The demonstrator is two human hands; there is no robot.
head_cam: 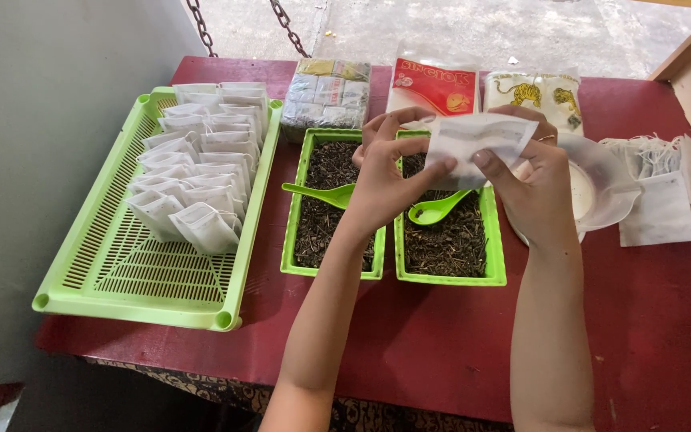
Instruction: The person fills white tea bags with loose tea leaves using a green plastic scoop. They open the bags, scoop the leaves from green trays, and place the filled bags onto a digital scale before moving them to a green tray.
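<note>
My left hand [385, 172] and my right hand [531, 176] both pinch a small white filter bag [473, 140], held above two green trays of dark dried leaves. The left tray [291, 216] holds a green spoon [321, 193]. Another green spoon [435, 210] lies in the right tray [491, 240], just under my hands. A white bowl [601, 188] sits right behind my right hand.
A large green slotted basket [121, 272] at the left holds several filled white bags [197, 172]. A stack of empty white bags [669, 192] lies at the right. Three packets [329, 92] stand at the back of the red table [441, 336]. A grey wall borders the left side.
</note>
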